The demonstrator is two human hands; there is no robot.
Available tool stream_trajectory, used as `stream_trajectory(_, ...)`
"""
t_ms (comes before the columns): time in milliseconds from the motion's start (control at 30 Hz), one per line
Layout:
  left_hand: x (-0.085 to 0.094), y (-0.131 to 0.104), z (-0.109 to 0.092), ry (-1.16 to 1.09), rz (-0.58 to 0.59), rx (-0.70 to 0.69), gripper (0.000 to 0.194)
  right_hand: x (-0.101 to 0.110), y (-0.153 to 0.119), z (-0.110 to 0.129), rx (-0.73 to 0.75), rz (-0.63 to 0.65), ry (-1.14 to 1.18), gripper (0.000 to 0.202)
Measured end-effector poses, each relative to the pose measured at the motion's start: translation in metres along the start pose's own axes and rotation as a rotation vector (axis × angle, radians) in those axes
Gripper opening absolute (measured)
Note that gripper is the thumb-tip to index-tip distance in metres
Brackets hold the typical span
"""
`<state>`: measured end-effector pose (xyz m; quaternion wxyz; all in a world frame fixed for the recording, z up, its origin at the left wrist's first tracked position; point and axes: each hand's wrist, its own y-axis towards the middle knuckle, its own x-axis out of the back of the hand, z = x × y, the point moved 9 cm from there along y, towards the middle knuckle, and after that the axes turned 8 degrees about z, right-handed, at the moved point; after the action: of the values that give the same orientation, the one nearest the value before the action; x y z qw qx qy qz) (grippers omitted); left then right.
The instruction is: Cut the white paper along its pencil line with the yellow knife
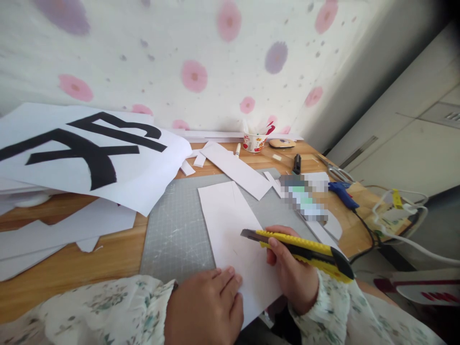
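Note:
A white foam board or card strip (226,215) lies lengthwise in front of me, partly on the grey cutting mat (172,225). My left hand (208,302) rests on its near left part, palm down with the fingers lying on the surface. My right hand (291,273) is closed around a yellow and black utility knife (305,249), held over the board's right side. The knife's dark blade points left, above the board; whether its tip touches cannot be told. Faint lines show on the board. Farther back, another white strip (237,170) lies slantwise on the mat's edge.
A large white sheet with black lettering (143,153) covers the left. At the back stand a paper cup (254,142) and a mouse (282,143). On the right lie scissors (336,170), a blue glue gun (345,194), a blurred-out object (304,199) and white cables (413,239).

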<state>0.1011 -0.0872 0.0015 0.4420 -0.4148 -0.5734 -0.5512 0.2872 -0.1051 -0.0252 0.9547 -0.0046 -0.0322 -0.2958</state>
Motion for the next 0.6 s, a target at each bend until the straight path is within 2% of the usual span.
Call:
stream_trajectory(267, 0.005, 0.002, 0.002, -0.037, -0.078, 0.026, 0.017, 0.004, 0.007, -0.009, -0.008, -0.012, 0.149, 0.032)
stream_trajectory(433, 0.006, 0.006, 0.0, -0.095, -0.074, -0.035, 0.022, 0.004, 0.007, -0.011, 0.001, 0.001, 0.171, 0.031)
stream_trajectory(600, 0.002, 0.007, -0.003, -0.124, -0.079, -0.027, 0.026, 0.003, 0.007, -0.014, 0.007, 0.015, 0.173, 0.031)
